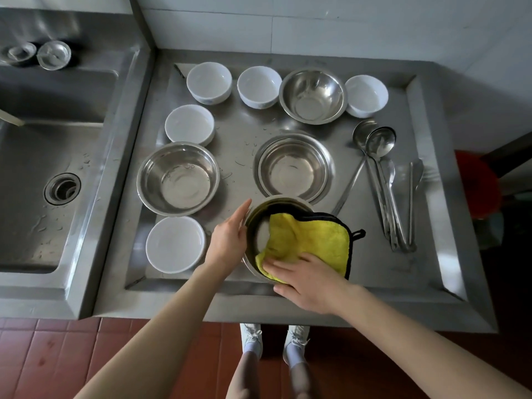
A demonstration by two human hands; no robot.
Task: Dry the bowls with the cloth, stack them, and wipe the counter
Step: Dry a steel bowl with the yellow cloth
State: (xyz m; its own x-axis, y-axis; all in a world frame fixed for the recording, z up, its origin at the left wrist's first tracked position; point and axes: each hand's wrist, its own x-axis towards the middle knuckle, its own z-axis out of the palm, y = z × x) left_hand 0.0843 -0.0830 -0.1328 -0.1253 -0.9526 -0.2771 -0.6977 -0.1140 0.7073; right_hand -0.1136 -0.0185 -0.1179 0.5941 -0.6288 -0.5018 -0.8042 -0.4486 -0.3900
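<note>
Stainless steel counter: recessed top with a raised border, water drops scattered across the middle.

Held steel bowl: near centre of the counter, tilted with its mouth toward the camera.

Left hand: not gripping; fingers straight and together, laid against the left outer wall and rim of the held steel bowl.

Right hand: not gripping; fingers straight and spread, pressing the yellow cloth onto the near inner wall, thumb outside the rim.

Yellow cloth: black-edged, black hanging loop at right. Left part inside the bowl, right part draped over the rim.

Five white bowls, all upright:
- white bowl far left
- white bowl far centre
- white bowl far right
- white bowl middle left
- white bowl near left

Faint bluish marking low on the two leftmost far ones, too small to read.

Three more steel bowls, upright:
- steel bowl in the far row
- steel bowl at left
- steel bowl at centre, just beyond the held one

Ladles and long utensils: right side, handles toward the near edge.

Sink: left of the counter, with drain. Two small metal cups on its far ledge.
</note>
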